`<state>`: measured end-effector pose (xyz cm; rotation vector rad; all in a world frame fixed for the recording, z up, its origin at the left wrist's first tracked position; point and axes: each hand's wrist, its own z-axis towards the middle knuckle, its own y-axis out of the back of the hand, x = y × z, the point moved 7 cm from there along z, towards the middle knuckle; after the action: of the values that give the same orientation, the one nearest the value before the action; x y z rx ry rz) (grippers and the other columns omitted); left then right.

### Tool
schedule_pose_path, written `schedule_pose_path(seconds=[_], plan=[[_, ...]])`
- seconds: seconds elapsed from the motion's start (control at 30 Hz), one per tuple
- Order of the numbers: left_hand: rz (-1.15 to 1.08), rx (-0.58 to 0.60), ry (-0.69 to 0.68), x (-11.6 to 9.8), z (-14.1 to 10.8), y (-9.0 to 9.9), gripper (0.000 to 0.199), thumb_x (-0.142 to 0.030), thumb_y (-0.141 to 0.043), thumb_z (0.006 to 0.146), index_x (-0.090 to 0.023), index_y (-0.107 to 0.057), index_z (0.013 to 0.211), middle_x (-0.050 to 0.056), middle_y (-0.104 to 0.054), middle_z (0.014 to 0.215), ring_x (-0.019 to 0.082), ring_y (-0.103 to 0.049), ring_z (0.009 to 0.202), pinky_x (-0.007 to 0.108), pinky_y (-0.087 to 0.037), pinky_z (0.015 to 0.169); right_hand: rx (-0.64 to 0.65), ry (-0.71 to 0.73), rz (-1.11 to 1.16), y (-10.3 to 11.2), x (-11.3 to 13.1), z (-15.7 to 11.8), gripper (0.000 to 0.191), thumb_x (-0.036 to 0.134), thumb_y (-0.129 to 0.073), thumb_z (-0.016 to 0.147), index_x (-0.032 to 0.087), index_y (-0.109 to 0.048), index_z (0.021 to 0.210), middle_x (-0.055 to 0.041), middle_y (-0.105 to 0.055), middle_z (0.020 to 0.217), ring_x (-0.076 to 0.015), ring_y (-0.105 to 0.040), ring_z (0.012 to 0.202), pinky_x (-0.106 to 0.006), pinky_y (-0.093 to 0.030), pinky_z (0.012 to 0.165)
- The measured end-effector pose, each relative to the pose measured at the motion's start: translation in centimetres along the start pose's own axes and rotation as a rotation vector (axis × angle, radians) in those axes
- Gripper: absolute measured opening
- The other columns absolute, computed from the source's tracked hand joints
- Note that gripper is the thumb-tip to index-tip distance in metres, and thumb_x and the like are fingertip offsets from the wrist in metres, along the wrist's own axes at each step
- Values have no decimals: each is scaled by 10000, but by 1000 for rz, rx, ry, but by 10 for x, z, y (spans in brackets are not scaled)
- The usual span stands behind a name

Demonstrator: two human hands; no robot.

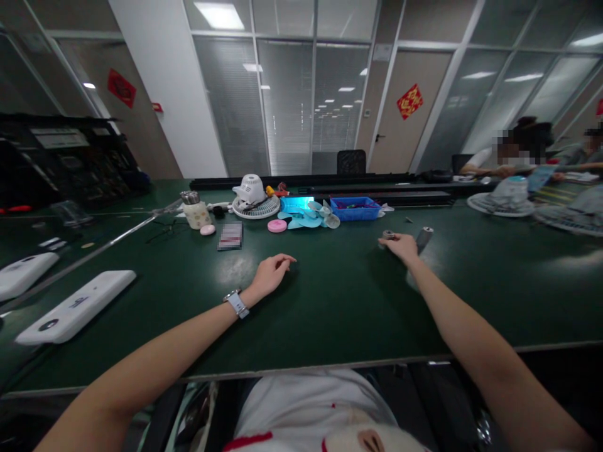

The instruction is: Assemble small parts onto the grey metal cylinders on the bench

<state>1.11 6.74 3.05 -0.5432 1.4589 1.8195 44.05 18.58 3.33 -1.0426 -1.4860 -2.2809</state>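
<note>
My right hand [402, 248] is over the right side of the green table, its fingers closed on a small round grey piece [387, 235] at the fingertips. What kind of piece it is stays too small to make out. Just behind that hand stands a grey cylinder [424, 236], slightly tilted in view and partly covered by the hand. My left hand [273, 274] rests low over the middle-left of the table with loosely stretched fingers and nothing in it. A watch is on the left wrist. Nearest to this hand is a pink round disc [277, 225], farther back.
Along the back lie a white fan housing [252, 189], blue fan blades [306, 216], a lit screen [296, 204] and a blue basket [355, 208]. A jar [195, 211] stands left; white devices [78, 307] lie far left. People sit at the far right near fan parts [506, 196].
</note>
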Motion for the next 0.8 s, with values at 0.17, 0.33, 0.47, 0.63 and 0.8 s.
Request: schedule_pose_path(seconds=[0.17,0.33,0.47,0.63,0.8], plan=[[-13,-2,-28,-11,-3,1,376,-398,-458,924,-224,-725,1125,27,-719,891,195,-637,812,299,-451,731,225,209,359,-32,62,-53,339,341,-769,651,171,-770,943,-80,-761,915,-275,-700,925,-419,-513,894],[-10,-44,-195,-31,-9,2,389,-458,-519,931,-254,-690,1214,39,-703,970,198,-592,891,320,-447,788,648,550,547,-69,142,-165,371,356,-758,717,175,-749,1041,-56,-759,966,-222,-693,862,-367,-529,841],[-26,-44,-309,-45,-13,-1,360,-460,-555,930,-262,-710,1187,47,-700,1005,207,-568,963,347,-424,853,731,713,470,-73,165,-216,298,367,-741,766,169,-746,989,-29,-741,857,-194,-660,774,-312,-507,733],[-41,-64,-310,-49,-10,-5,283,-442,-605,906,-258,-768,1046,52,-688,993,215,-556,985,366,-418,879,700,774,470,-70,164,-221,290,410,-744,777,169,-713,935,-19,-706,817,-180,-636,752,-298,-484,704],[6,-86,-346,-56,-8,-1,222,-413,-641,885,-258,-784,955,47,-678,949,214,-549,957,359,-433,849,685,719,529,-74,158,-214,344,423,-775,740,169,-678,950,-31,-706,848,-180,-646,768,-308,-498,711]])
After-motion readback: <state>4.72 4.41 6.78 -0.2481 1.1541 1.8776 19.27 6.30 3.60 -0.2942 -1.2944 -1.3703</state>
